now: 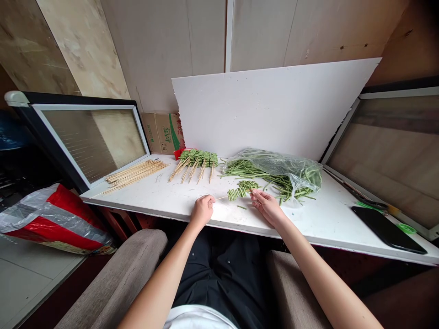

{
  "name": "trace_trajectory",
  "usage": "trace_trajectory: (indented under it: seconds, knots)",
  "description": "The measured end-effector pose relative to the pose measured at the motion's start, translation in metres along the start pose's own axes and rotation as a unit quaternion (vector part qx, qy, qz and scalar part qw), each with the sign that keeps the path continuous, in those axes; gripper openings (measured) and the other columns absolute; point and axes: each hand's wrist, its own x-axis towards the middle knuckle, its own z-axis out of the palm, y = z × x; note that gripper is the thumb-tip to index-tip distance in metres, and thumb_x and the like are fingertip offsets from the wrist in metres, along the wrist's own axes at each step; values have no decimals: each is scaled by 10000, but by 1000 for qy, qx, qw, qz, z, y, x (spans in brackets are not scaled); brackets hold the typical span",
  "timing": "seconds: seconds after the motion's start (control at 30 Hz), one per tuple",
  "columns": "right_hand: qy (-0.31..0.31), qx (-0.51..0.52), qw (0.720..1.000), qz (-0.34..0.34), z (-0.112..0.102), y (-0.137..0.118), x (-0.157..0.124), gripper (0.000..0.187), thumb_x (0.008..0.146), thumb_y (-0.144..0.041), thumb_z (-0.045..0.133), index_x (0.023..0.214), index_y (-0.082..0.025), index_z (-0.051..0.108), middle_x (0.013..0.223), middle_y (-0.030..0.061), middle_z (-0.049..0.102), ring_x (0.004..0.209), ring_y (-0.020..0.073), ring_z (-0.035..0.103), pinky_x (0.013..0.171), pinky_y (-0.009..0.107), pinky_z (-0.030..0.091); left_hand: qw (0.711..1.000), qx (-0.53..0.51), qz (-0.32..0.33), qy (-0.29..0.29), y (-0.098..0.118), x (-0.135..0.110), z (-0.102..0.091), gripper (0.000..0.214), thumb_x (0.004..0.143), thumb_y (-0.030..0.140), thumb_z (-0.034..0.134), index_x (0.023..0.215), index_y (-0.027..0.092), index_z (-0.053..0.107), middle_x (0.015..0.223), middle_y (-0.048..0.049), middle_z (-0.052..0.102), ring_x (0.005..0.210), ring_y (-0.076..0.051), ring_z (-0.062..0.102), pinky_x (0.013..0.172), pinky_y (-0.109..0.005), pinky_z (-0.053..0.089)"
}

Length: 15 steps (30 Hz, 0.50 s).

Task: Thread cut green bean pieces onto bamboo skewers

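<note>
My left hand (203, 209) is closed around the blunt end of a thin wooden skewer (221, 198). Cut green bean pieces (236, 194) are threaded side by side along that skewer. At its other end, my right hand (265, 205) has thumb and forefinger pinched near the tip, seemingly on a bean piece too small to make out clearly. Behind the skewer lies a small heap of cut bean pieces (247, 184). One loose piece (241, 207) rests on the white table just in front.
Finished bean skewers (199, 158) are stacked at the back, beside bare skewers (137, 173) on the left. Long green beans (254, 169) spill from a clear plastic bag (308, 171). A black phone (387, 228) and scissors (370, 199) lie right. A white board (274, 105) leans behind.
</note>
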Motion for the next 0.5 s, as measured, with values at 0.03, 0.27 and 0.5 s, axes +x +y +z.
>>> trace_trajectory:
  seconds: [0.03, 0.27, 0.5]
  knots:
    - [0, 0, 1000, -1, 0, 0, 0, 371, 695, -476, 942, 941, -237, 800, 871, 27, 693, 742, 137, 603, 653, 227, 545, 1000, 0, 1, 0, 0, 0, 0, 297, 842, -10, 504, 874, 187, 724, 854, -46, 754, 793, -192, 674, 726, -276, 482]
    - [2, -11, 1000, -11, 1, -1, -1, 393, 677, -496, 948, 922, -236, 787, 890, 23, 696, 748, 131, 608, 674, 230, 544, 1000, 2, 5, 0, 0, -1, 0, 302, 831, -13, 494, 865, 191, 713, 856, -40, 745, 794, -187, 669, 735, -273, 480]
    - [14, -16, 1000, -17, 1, -1, -1, 406, 683, -538, 928, 865, -210, 771, 854, 22, 670, 746, 128, 595, 668, 225, 533, 1000, 5, 6, 0, -1, 0, 0, 301, 833, -8, 496, 858, 196, 716, 837, -35, 736, 789, -184, 665, 724, -266, 478]
